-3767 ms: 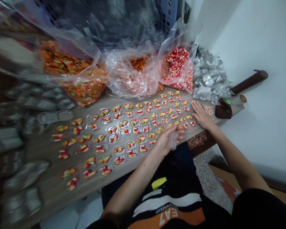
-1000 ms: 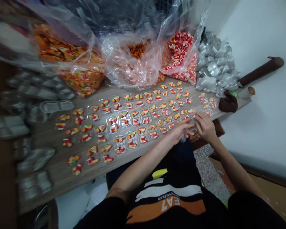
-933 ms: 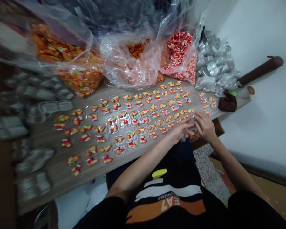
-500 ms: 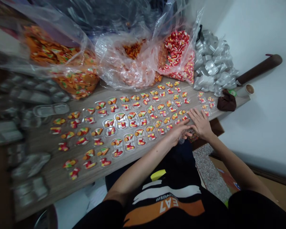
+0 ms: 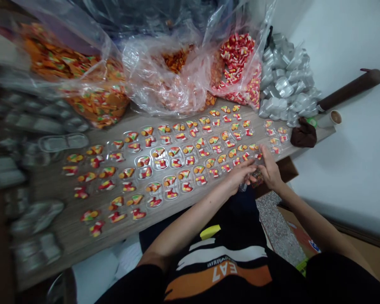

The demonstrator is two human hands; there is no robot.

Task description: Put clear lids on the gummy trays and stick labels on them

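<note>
My left hand [image 5: 243, 174] is at the table's front edge with its fingers curled. A bit of a clear plastic container [image 5: 243, 187] shows under its palm; most of it is hidden. Close beside it, my right hand [image 5: 270, 171] has its fingers stretched out and its thumb apart, over the near end of the front row. By its fingertips lies a small clear container with an orange-green candy [image 5: 253, 147] and a red candy [image 5: 258, 156]. Several rows of such two-part containers [image 5: 161, 158], each with orange and red gummy pieces, cover the table.
Behind the rows stand big plastic bags of orange candy [image 5: 95, 105], orange pieces [image 5: 177, 63] and red-white candy [image 5: 236, 59]. Clear empty containers are heaped at the back right [image 5: 285, 84] and left [image 5: 38, 118]. A brown cloth [image 5: 304, 134] and a cup [image 5: 335, 117] are at the right end.
My right hand has drawn back from flat over the containers, uncovering candies at the front row's end. My left hand has shifted slightly. The view has moved a little.
</note>
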